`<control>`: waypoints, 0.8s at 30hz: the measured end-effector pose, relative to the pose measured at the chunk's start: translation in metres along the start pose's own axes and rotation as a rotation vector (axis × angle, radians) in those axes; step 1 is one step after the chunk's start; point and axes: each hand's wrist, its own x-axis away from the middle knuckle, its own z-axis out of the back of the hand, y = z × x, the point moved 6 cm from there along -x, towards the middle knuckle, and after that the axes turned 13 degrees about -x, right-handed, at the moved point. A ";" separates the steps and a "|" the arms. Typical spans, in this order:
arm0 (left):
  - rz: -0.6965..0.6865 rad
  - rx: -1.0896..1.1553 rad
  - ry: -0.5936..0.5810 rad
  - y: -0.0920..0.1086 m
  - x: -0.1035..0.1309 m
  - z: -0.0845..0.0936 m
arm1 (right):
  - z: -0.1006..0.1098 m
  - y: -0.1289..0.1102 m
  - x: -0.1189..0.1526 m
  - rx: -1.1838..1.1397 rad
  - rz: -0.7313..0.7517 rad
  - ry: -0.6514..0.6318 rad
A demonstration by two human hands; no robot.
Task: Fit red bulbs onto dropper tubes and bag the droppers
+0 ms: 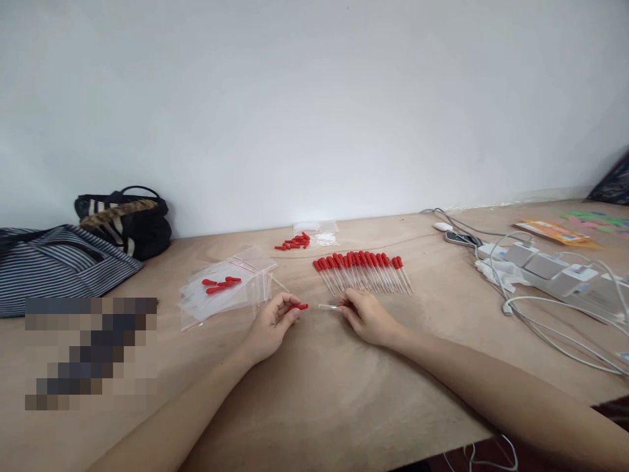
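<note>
Near the middle of the table, my left hand (275,326) pinches a red rubber bulb (301,307), its open end facing right. Across a small gap, my right hand (366,316) holds a clear tube (326,307) that points left toward the bulb; the two are apart. Behind my right hand lies a row of droppers (361,261) with red bulbs and clear tubes, side by side. Several loose red bulbs (215,289) rest on clear plastic bags (189,305) to the left. Farther back are more red bulbs (295,243) beside a small bag with thin clear tubes (324,237).
On the left stand a striped bag (59,269) and a black bag (152,226). A power strip with chargers (545,265) and white cables (531,321) lies on the right. Behind it are an orange packet (555,231) and green and pink pieces (597,221).
</note>
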 end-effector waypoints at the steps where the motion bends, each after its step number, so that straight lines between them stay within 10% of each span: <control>1: 0.039 0.067 -0.011 -0.002 0.000 -0.003 | 0.002 -0.002 0.002 -0.067 0.036 0.016; 24: 0.251 0.403 0.115 0.003 0.004 -0.012 | -0.010 -0.026 0.007 -0.281 0.183 0.053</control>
